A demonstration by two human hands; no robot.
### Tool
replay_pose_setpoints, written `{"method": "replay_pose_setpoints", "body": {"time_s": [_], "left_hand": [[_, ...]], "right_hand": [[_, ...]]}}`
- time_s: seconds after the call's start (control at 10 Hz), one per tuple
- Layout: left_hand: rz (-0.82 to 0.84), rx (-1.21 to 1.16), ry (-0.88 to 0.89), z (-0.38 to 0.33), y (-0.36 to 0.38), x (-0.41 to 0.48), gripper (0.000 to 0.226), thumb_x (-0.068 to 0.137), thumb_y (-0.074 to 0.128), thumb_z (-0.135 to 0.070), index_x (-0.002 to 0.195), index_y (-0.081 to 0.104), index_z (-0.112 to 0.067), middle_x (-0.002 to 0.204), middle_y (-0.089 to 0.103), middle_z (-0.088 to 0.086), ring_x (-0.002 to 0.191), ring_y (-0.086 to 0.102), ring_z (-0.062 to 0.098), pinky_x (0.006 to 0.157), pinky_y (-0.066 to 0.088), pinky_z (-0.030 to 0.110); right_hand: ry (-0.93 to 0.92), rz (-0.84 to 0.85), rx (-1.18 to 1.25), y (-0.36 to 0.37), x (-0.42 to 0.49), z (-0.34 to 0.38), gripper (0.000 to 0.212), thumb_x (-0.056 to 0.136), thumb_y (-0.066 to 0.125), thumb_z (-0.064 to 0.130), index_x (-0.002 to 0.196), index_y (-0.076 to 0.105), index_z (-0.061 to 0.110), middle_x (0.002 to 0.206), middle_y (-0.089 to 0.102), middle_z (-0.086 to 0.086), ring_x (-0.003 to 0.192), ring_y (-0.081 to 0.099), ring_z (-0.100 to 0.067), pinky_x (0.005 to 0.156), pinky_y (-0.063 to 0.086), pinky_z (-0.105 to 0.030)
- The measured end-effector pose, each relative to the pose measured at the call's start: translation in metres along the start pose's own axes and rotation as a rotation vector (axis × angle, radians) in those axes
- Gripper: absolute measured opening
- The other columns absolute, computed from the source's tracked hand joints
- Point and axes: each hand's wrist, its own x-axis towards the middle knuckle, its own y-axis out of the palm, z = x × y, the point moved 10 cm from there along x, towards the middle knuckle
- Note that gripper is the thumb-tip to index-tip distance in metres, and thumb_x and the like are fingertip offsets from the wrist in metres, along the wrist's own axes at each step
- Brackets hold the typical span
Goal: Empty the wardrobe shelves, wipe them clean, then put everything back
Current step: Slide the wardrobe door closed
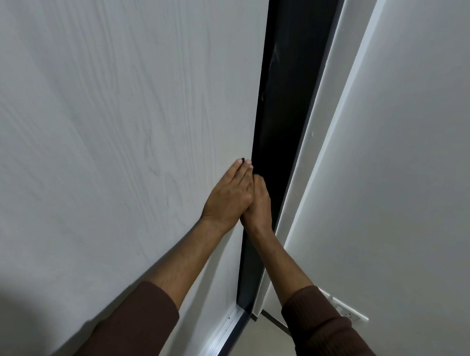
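A tall white wood-grain wardrobe door (116, 121) fills the left of the view. Beside its right edge runs a narrow dark gap (282, 103) into the wardrobe; nothing inside can be made out. My left hand (228, 196) lies flat on the door face with straight fingers near that edge. My right hand (259, 204) sits just right of it at the door's edge, its fingers hidden behind the left hand and the edge. Both forearms wear dark brown sleeves.
A white frame strip (310, 144) borders the gap on the right, with a plain white wall (411, 161) beyond. A metal floor track (220, 339) runs under the door. A white wall socket (349, 312) sits low on the right wall.
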Motion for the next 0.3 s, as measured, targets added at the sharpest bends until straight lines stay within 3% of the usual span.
{"method": "replay_pose_setpoints", "body": {"time_s": [0.1, 0.2, 0.3], "left_hand": [[-0.008, 0.001, 0.008, 0.001, -0.009, 0.002, 0.055, 0.092, 0.068, -0.016, 0.142, 0.053, -0.001, 0.149, 0.052, 0.016, 0.145, 0.041, 0.028, 0.126, 0.014, 0.042], [0.043, -0.070, -0.001, 0.001, -0.013, -0.011, 0.052, 0.095, 0.059, -0.019, 0.143, 0.052, -0.004, 0.150, 0.052, 0.013, 0.147, 0.038, 0.026, 0.126, 0.006, 0.042], [0.068, -0.132, -0.087, 0.003, -0.017, -0.036, 0.054, 0.097, 0.052, -0.017, 0.149, 0.045, -0.005, 0.155, 0.044, 0.014, 0.150, 0.031, 0.027, 0.128, 0.006, 0.044]], "right_hand": [[-0.009, 0.003, -0.038, -0.006, -0.002, 0.007, 0.024, 0.100, 0.058, 0.021, 0.123, 0.054, 0.014, 0.110, 0.058, 0.003, 0.087, 0.056, -0.003, 0.074, 0.050, -0.017], [0.024, 0.067, -0.122, -0.019, -0.017, 0.006, 0.016, 0.097, 0.056, 0.019, 0.112, 0.057, 0.014, 0.108, 0.061, -0.002, 0.090, 0.060, -0.016, 0.074, 0.050, -0.033], [0.059, 0.107, -0.223, -0.030, -0.044, -0.001, 0.012, 0.096, 0.060, 0.027, 0.102, 0.057, 0.017, 0.101, 0.059, 0.001, 0.085, 0.058, -0.015, 0.071, 0.051, -0.032]]}}
